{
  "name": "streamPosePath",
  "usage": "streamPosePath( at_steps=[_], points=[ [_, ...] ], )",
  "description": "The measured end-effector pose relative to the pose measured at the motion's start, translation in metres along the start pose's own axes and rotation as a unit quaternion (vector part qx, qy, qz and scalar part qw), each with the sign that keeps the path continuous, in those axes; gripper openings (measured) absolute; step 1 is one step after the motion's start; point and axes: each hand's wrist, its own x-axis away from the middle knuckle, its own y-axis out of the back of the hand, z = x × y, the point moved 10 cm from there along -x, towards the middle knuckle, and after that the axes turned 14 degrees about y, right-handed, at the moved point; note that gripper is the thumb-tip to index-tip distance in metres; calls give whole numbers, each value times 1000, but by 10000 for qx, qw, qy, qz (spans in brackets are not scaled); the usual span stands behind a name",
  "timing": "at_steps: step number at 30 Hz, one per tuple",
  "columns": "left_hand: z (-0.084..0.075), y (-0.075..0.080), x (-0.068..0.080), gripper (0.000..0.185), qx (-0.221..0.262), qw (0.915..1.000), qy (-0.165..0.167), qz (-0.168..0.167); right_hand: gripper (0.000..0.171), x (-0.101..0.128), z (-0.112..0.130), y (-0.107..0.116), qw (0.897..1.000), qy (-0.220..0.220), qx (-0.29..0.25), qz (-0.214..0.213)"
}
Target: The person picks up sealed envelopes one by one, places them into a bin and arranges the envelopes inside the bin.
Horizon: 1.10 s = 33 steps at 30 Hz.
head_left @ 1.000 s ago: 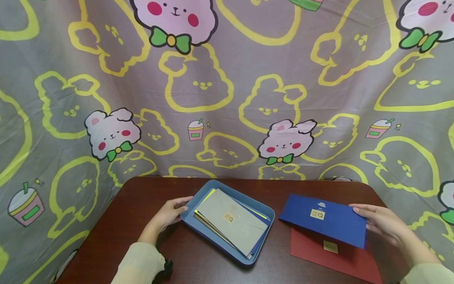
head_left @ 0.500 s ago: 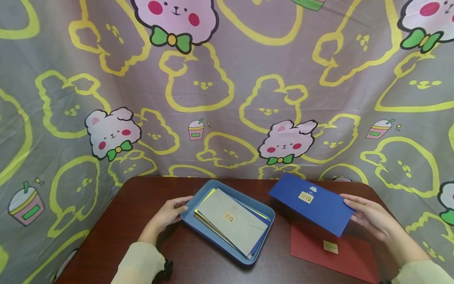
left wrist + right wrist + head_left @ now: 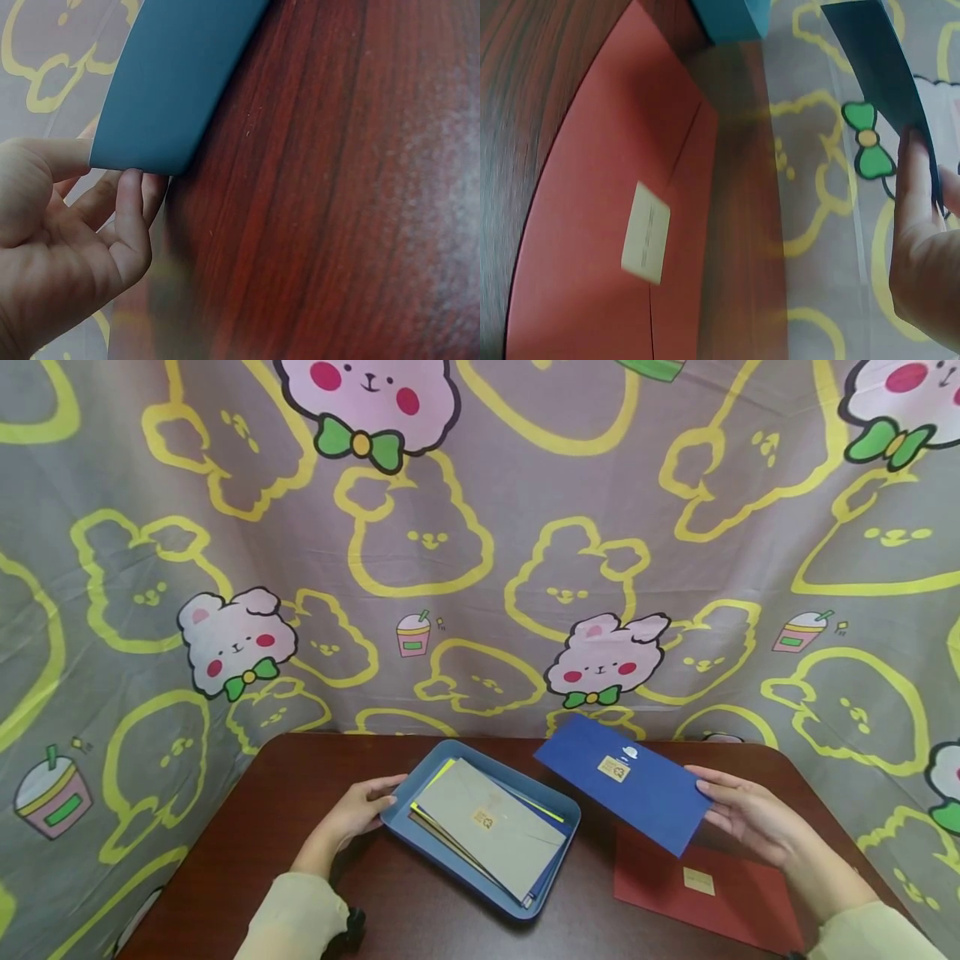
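Here the right hand pinches a blue envelope above the counter. The left hand grips the tray rim. Next, judged: lowering flat onto the tray's stack.

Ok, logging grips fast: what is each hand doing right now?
Left hand: holds the corner of the blue tray.
Right hand: pinches the blue envelope, lifted above the table.
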Motion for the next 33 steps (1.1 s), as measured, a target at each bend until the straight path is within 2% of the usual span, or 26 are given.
streamPosePath(
  at_steps=[4, 17, 25, 33],
  points=[
    [-1, 0, 0, 41, -22, 10000, -8, -19, 46, -5, -5, -11, 9999, -55, -108, 22],
    [-2, 0, 5, 41, -143, 9998, -127, -39, 38, -23, -31, -36, 9992, -284, 218, -191],
    [-2, -1, 7, 41, -150, 9997, -182, 20, 29, -34, -50, -48, 9962, -406, 652, -409],
    [-4, -1, 7, 41, -124, 9998, -153, -16, 34, -44, -70, -62, 9943, -482, 756, -577]
  ],
)
